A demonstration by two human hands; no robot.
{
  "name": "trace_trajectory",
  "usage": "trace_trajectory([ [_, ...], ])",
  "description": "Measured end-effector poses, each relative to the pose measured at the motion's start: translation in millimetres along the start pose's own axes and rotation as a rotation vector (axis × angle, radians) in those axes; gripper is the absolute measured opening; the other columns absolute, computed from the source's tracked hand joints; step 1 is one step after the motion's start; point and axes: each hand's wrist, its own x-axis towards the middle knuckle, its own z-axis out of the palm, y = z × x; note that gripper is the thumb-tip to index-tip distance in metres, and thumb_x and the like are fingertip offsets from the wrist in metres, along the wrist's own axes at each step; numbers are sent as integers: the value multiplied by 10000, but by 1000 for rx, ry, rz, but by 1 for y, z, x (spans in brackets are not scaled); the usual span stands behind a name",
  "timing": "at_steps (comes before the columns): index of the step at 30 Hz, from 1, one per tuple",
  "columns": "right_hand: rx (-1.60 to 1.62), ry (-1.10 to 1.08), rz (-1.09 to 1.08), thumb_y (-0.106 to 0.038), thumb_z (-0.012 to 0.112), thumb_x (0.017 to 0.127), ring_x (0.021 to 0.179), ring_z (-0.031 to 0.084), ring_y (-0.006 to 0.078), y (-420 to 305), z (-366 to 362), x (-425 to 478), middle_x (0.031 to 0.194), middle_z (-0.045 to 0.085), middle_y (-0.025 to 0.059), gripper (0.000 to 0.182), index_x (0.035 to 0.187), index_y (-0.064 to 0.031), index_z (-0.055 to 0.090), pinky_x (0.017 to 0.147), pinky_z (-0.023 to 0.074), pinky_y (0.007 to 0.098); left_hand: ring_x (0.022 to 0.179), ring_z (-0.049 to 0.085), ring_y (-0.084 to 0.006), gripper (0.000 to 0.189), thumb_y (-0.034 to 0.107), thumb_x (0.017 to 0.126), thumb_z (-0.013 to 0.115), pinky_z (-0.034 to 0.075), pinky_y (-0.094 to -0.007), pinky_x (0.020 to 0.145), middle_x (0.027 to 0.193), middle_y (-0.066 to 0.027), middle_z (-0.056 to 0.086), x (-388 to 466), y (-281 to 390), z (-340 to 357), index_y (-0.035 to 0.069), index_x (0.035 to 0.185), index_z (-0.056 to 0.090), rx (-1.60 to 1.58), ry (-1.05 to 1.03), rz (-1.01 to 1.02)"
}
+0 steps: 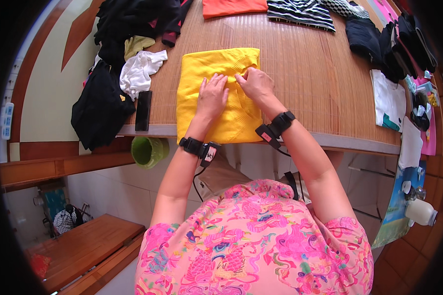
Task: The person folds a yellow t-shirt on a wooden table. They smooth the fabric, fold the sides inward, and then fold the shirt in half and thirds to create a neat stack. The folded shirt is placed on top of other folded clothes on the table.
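Observation:
A folded yellow knit garment (195, 99) with ribbed parts lies on the bamboo-slat mat (299, 84), its near side reaching the table's edge. My left hand (212, 96) rests flat on the garment's middle, fingers slightly apart and pointing away from me. Just to its right, my right hand (256, 83) has its thumb and bent fingers together at the ribbed band near the garment's right side. Whether cloth is pinched between those fingertips is not clear. Both wrists wear black straps with small devices and cables.
Crumpled black clothes (99, 107), a white garment (138, 72) and a black phone (143, 110) lie left. Folded orange (234, 7) and striped (299, 14) garments lie at the far side. Dark clothes (363, 38) and a white shirt (387, 99) are right. A green bin (149, 151) stands below the edge.

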Motion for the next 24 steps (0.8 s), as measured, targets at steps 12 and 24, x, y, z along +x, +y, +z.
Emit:
trace_trajectory([
  [12,278,217,-152,-223,679,805,790,672,289,30,21,1,837,675,103,165,877,-81,637,708,528,401,1410,300,-284,501,327,967,485,174,-548,1137,1486,-100,390,-1,8,11,151,1431,416,4,-90,70],
  [24,372,190,206,-281,719,797,838,676,310,31,11,30,856,682,134,324,976,-76,544,726,529,419,1360,382,-294,405,223,935,537,280,-491,1119,1419,-133,460,80,-9,34,120,1326,518,38,107,172],
])
